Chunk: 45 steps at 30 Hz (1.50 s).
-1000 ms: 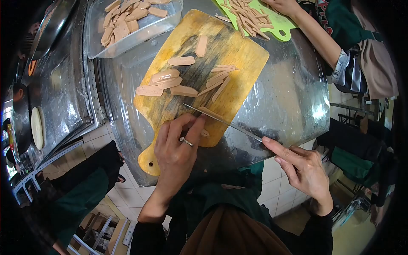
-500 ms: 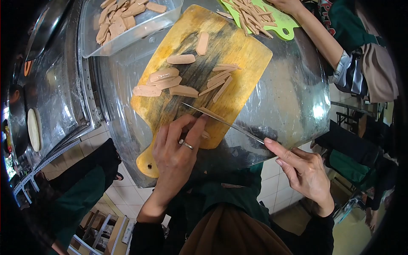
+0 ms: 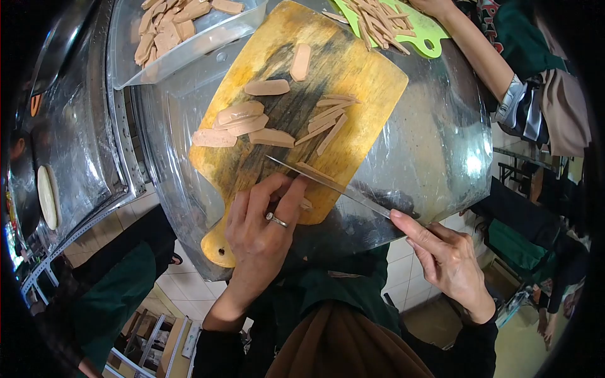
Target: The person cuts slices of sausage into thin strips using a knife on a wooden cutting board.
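My right hand [image 3: 447, 258] is closed around a knife [image 3: 340, 187], forefinger stretched along it; its blade crosses the lower part of a yellow wooden board [image 3: 372, 88]. My left hand [image 3: 261, 220], with a ring, has its fingers bent on the board below the blade, pressing a brown piece mostly hidden under them; a bit of it [image 3: 306, 204] shows. A thin strip [image 3: 315, 171] lies against the blade's far side. Farther up are several cut strips [image 3: 331, 121] and several flat brown slices [image 3: 241, 120].
A clear plastic tub [image 3: 189, 61] of brown slices stands at the upper left. A co-worker's arm [image 3: 482, 53] reaches to a green board [image 3: 432, 28] with strips at the upper right. A metal counter [image 3: 82, 145] is at the left.
The view has shifted slightly. My left hand and the knife stay in nearly the same place on the board, with the blade tip a little lower.
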{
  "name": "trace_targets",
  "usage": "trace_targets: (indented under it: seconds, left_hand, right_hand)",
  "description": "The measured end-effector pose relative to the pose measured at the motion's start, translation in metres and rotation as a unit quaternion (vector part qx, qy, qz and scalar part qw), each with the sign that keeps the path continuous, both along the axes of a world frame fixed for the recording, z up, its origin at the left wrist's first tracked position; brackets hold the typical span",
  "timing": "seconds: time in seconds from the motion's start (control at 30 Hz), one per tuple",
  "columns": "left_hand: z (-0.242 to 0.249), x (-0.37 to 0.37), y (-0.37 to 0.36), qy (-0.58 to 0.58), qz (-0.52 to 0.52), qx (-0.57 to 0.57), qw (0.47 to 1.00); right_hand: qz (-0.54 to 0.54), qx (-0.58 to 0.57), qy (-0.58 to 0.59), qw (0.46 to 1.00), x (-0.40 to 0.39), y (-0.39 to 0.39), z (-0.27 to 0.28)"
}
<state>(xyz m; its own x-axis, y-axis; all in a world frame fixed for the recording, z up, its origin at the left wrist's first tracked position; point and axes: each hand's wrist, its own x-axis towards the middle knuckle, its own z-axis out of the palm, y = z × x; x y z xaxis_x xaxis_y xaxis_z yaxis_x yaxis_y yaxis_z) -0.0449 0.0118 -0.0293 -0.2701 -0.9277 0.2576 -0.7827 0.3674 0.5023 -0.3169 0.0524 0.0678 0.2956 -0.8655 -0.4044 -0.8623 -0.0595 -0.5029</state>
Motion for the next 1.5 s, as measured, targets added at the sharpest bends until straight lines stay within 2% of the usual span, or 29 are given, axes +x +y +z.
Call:
trace_targets:
  seconds: [0.27,0.47,0.6,0.8,1.0,1.1,1.23,1.27,1.4,1.5]
  left_hand:
    - [0.001,-0.002,0.000,0.006,0.007,0.001,1.000]
    - [0.000,-0.001,0.000,0.004,0.011,-0.006,1.000]
    - [0.000,-0.001,0.001,0.024,0.011,0.005,1.000]
    - [-0.003,0.000,0.001,0.063,0.017,0.000,0.998]
    - [0.001,0.017,0.004,0.252,0.057,0.043,0.965]
    - [0.004,0.028,0.010,0.219,0.073,0.039,0.972]
    - [0.007,0.025,0.021,0.197,0.078,0.095,0.973]
    - [0.003,0.022,0.022,0.204,0.075,0.083,0.973]
    - [0.004,0.018,0.019,0.085,0.046,0.025,0.995]
    - [0.001,0.018,0.016,0.054,0.032,0.001,0.998]
  right_hand:
    - [0.016,-0.026,-0.061,0.998,0.011,-0.022,-0.025]
    - [-0.035,-0.001,-0.054,0.998,0.006,-0.017,-0.024]
    - [-0.039,-0.054,-0.020,0.998,-0.002,-0.010,-0.025]
    - [-0.062,-0.103,-0.039,0.992,0.000,-0.008,-0.021]
    - [-0.024,-0.052,-0.057,0.997,0.005,0.007,-0.006]
    - [-0.026,-0.043,-0.051,0.997,0.005,0.010,-0.011]
    - [-0.067,-0.052,-0.017,0.996,0.004,0.006,-0.010]
    - [-0.066,-0.058,-0.041,0.995,0.004,0.007,-0.011]
    - [-0.066,-0.063,-0.136,0.987,0.014,0.021,-0.016]
    - [-0.052,-0.001,-0.137,0.989,0.015,0.029,-0.013]
